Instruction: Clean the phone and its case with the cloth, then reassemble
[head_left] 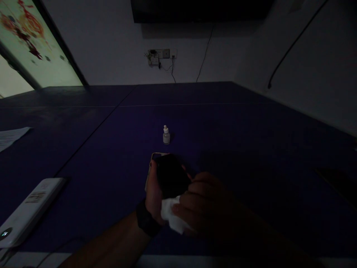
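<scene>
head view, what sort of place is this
Probably a dimly lit meeting room or office: a large dark table reaches the far wall, where what looks like a mounted screen hangs above sockets with cables.

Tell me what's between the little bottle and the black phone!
In the head view: a strip of purple table, then the edge of a yellow-rimmed flat thing, maybe a phone case, partly hidden by the phone and left hand.
</scene>
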Motion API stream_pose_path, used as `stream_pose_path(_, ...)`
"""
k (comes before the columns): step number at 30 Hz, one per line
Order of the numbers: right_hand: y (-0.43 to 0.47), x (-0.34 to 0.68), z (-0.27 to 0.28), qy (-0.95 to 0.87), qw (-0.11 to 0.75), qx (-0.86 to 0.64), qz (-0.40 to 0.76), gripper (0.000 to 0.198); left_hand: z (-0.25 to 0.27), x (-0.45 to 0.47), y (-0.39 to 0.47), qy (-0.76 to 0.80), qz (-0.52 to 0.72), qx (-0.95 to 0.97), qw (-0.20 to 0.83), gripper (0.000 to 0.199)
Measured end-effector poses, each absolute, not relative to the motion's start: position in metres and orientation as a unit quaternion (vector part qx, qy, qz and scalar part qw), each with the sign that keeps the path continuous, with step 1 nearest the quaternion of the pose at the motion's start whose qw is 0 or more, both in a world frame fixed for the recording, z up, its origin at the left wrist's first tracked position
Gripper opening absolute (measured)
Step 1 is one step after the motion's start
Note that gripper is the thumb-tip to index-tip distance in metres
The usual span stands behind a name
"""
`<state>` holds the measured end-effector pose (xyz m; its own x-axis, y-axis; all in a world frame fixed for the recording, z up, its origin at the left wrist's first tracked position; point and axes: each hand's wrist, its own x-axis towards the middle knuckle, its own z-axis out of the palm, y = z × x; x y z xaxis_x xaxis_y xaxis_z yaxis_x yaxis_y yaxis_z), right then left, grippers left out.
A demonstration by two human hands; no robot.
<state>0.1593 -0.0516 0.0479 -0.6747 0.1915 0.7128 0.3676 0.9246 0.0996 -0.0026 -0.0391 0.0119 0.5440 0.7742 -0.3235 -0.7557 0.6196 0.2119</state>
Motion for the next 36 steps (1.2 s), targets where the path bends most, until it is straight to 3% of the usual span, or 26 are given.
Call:
stream_pose_path(4,-0.041,0.164,0.044,-0.89,0.402,-0.178,-0.123,0.014,0.021,0.002,-0.042,0.2,0.497,0.041,0.843,0.067)
stream_pose_path(10,-0.049,0.155,0.043,-0.93,0.325,-0.14,-0.098,0.01,0.018,-0.005,-0.043,0.195,0.433,0.068,0.877,0.076)
stream_pose_path(16,-0.024,0.174,0.037,-0.851,0.468,-0.2,-0.127,0.004,0.02,0.006,-0.04,0.23,0.562,0.167,0.777,0.055)
stream_pose_path(18,-0.019,0.18,0.036,-0.803,0.533,-0.246,-0.1,0.007,0.02,0.005,-0.043,0.265,0.575,0.234,0.738,0.057)
stream_pose_path(25,-0.023,0.19,0.039,-0.711,0.618,-0.334,-0.036,0.009,0.05,-0.006,-0.061,0.368,0.488,0.609,0.506,0.055)
stream_pose_path(29,-0.03,0.19,0.058,-0.788,0.549,-0.28,0.012,0.018,0.061,-0.006,-0.058,0.342,0.41,0.702,0.47,0.061)
stream_pose_path(32,-0.034,0.187,0.075,-0.866,0.451,-0.214,0.021,0.019,0.049,-0.009,-0.048,0.302,0.408,0.748,0.427,0.049)
stream_pose_path(36,-0.028,0.187,0.088,-0.918,0.371,-0.128,0.056,0.022,0.016,-0.016,-0.034,0.283,0.423,0.811,0.29,0.049)
